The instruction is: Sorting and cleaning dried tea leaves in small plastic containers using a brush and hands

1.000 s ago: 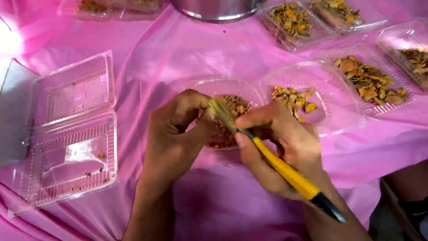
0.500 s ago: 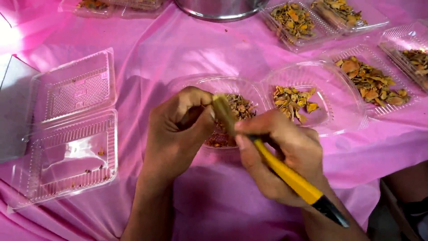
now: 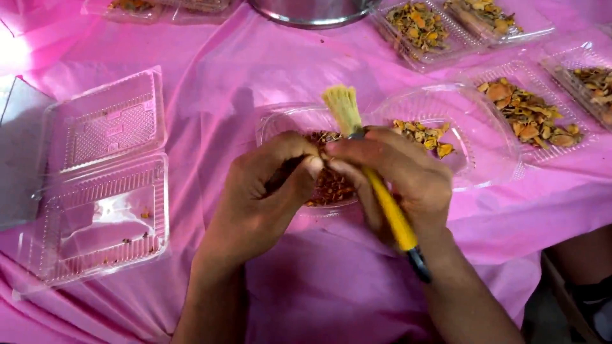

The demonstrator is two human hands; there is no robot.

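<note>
My right hand grips a brush with a yellow handle; its pale bristles point up and away from me. My left hand is closed, fingertips meeting those of the right hand, pinching something small and dark that I cannot make out. Both hands hover over an open clear plastic clamshell container holding reddish-brown dried pieces in its left half. Its right half holds a few yellow-orange dried pieces.
A pink cloth covers the table. An open clear clamshell with only crumbs lies at left. More clear trays of orange-brown dried pieces sit at back right. A metal pot base stands at the top.
The brush has swung from slanted over the container to bristles pointing upward. My two hands have drawn together, fingertips touching.
</note>
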